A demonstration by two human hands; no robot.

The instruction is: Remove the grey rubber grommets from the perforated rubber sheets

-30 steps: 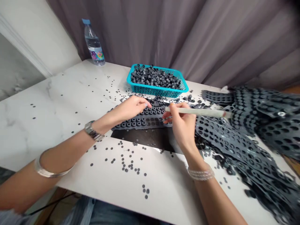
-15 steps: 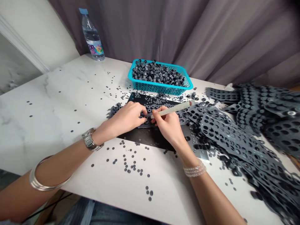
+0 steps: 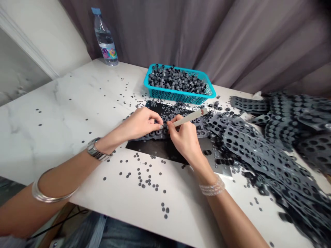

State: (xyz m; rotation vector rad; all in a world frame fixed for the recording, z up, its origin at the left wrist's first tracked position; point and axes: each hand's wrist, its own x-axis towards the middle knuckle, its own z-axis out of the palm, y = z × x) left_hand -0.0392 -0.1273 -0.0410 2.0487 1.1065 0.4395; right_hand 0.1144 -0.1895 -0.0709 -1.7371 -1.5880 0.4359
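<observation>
My right hand (image 3: 184, 136) is closed around a pale, flat stick-like tool (image 3: 190, 117), held like a pen with a hole near its upper end. Its lower tip is hidden by my fingers. Close to it on the left, my left hand (image 3: 143, 122) has thumb and forefinger pinched together; whatever is between them is too small to make out. Both hands rest over a dark grey moulded rubber sheet (image 3: 201, 131) with rows of round ring shapes. Under that lies a black board (image 3: 160, 150) strewn with small grey discs.
A turquoise basket (image 3: 178, 95) full of small grey rubber rings stands behind the board. Punched grey sheets (image 3: 258, 151) pile up on the right among loose black pieces. A water bottle (image 3: 107, 46) stands at the back left. Small discs (image 3: 148, 181) lie scattered over the white table (image 3: 64, 137).
My left thumb and forefinger have drawn closer together and nearer to my right fingertips. The pale tool's upper end has swung slightly left. The whole view has shifted a little.
</observation>
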